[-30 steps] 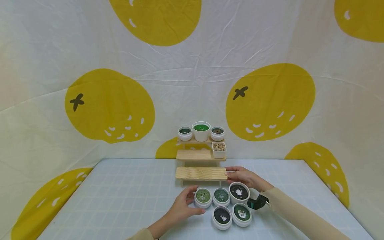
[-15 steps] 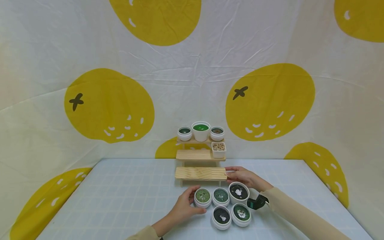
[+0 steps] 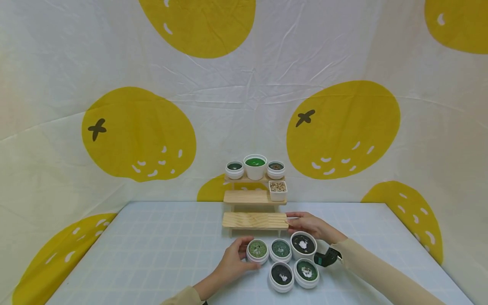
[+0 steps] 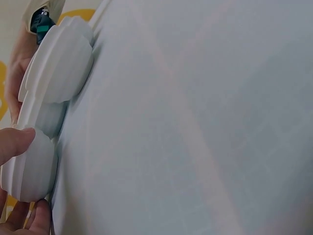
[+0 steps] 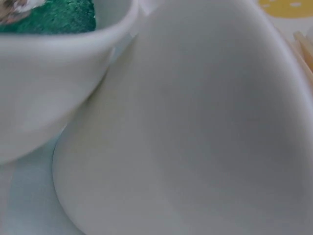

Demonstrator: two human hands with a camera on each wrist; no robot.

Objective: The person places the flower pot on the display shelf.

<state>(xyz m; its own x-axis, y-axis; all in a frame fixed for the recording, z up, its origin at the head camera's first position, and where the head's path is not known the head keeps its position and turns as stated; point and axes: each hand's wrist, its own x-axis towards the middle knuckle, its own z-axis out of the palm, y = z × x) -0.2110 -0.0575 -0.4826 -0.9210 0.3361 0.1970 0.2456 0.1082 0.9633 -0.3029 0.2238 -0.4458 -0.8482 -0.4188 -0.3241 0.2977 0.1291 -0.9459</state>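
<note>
My left hand (image 3: 233, 259) grips a small round white pot (image 3: 257, 250) with a speckled light-green filling. In the left wrist view the thumb (image 4: 17, 142) lies on one side of that pot (image 4: 35, 171), with fingertips at the opposite side. A three-step wooden display stand (image 3: 254, 220) stands behind; my right hand (image 3: 308, 224) holds the right end of its lowest step, thumb in front. Close by the held pot are a dark-green pot (image 3: 281, 249), a larger black-filled pot (image 3: 303, 244), another black-filled pot (image 3: 281, 276) and a green-and-white-filled pot (image 3: 306, 273).
On the stand's top step are a tall bright-green-filled cup (image 3: 255, 167) and two small pots (image 3: 234, 170). A square dish of grains (image 3: 278, 191) occupies the middle step's right end. Behind the table (image 3: 160, 250) hangs a fruit-print cloth (image 3: 236, 110).
My left hand has moved slightly right, and its thumb and fingers have closed onto the light-green pot. My right hand has stayed at the stand's lowest step.
</note>
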